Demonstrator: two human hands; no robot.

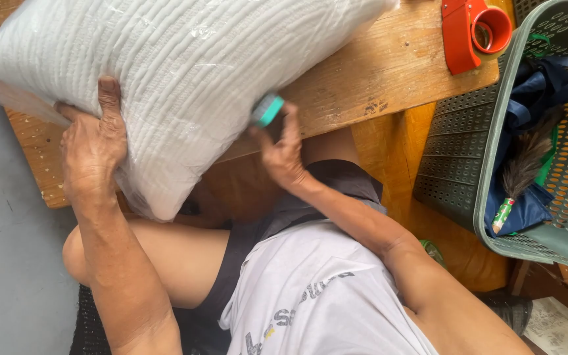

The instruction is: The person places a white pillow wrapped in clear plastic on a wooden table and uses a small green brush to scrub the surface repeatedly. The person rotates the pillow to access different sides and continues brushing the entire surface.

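Left hand [91, 152] clamps the bagged white pillow [172, 72], right hand [283, 150] pinches what looks like a teal tape roll [268, 110] against it; slippery plastic could slide free.

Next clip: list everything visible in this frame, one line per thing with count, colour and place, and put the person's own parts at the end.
pillow: one, white, in clear plastic wrap, on the table at upper left
small tool: one, teal, blurred, at the pillow's edge in the right hand
table: one, bare wood, across the top
tape dispenser: one, red, on the table at upper right
basket: one, grey-green, perforated, at right
cloth: dark blue, inside the basket
feather duster: one, dark feathers, inside the basket
left hand: one, gripping the pillow's lower left edge
right hand: one, holding the small tool against the pillow
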